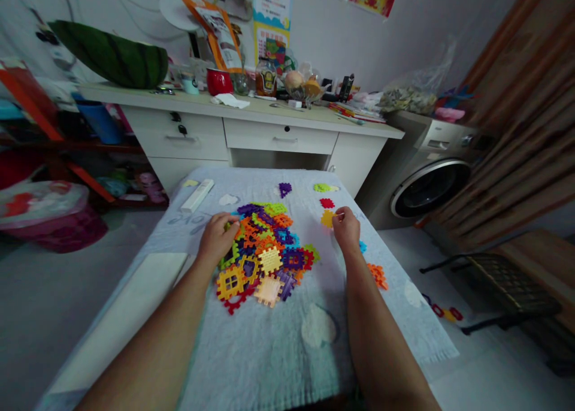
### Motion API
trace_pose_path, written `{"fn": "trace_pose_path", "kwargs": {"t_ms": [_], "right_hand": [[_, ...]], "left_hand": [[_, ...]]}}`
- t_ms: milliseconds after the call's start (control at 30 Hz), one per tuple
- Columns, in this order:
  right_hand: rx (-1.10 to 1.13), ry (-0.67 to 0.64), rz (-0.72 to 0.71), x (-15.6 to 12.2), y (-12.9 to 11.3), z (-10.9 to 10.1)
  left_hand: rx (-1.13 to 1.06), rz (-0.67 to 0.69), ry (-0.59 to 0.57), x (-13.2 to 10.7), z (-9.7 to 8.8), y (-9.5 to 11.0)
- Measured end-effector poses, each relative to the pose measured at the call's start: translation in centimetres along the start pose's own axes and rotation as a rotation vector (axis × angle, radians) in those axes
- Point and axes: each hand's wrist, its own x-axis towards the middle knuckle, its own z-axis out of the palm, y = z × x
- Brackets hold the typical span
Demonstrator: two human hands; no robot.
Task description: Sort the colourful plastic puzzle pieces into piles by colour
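A heap of colourful plastic interlocking building pieces point(269, 243) lies on the cloth-covered table. At the heap's left edge is my left hand point(218, 238), its fingers curled in against the pieces; what they grip, if anything, is hard to make out. On the right, my right hand point(347, 230) pinches the edge of a yellow building piece point(327, 218), low over the cloth. Just beyond that piece lies a red piece point(327, 203), and farther back a lime-green piece point(321, 187). Orange pieces point(378, 275) and a partly hidden blue piece point(362, 247) lie beside my right forearm.
A purple triangular piece point(284, 189) sits apart behind the heap. To the left is a white oblong box point(197, 196). Beyond the table stands a cluttered white desk point(260, 136), with a washing machine point(431, 165) on its right. A stool point(498, 288) stands at the right.
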Motion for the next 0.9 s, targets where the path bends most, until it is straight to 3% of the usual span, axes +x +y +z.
{"fn": "trace_pose_path", "kwargs": {"t_ms": [200,433,500,633,733,900], "right_hand": [[-0.145,-0.013,0.102,-0.1,0.8,-0.5],[-0.188,0.132,-0.077,-0.5,0.1,0.0],[-0.137,0.055,-0.155,-1.2,-1.0,0.7],[-0.033,-0.261,-0.404,-3.0,-3.6,2.6],[-0.013,-0.467,-0.5,-4.2,-5.0,3.7],[-0.045,-0.587,-0.531,-4.9,-5.8,4.4]], "left_hand": [[0.002,0.003,-0.002,0.0,0.0,-0.2],[0.001,0.001,0.005,-0.1,0.0,-0.1],[0.003,-0.001,0.006,-0.1,0.0,-0.1],[0.003,-0.001,0.001,-0.1,0.0,-0.1],[-0.007,0.005,0.0,-0.1,-0.1,-0.1],[-0.012,0.001,-0.005,-0.1,-0.2,0.1]]}}
